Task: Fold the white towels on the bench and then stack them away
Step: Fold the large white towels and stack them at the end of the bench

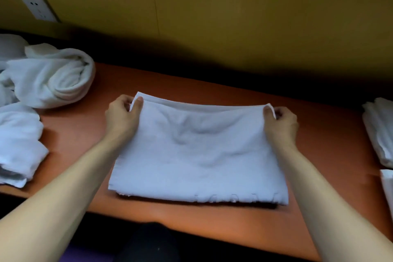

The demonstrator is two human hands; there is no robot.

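White towel [197,151], soft terry, folded to a rough rectangle, lying flat mid-bench with its fold toward the viewer. Left hand [122,117] pinches the far left corner, right hand [280,122] the far right corner, both raising the upper layer's edge slightly. Bench [212,223]: smooth orange-brown. Crumpled towels [49,78] at left; folded towels [380,132] at right. Olive wall [234,17] with a socket [39,7].

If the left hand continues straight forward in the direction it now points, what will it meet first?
The left hand, pinching the far left corner of the towel, points toward the wall. Ahead lies only bare bench, so the wall probably comes first, though depth is unclear.
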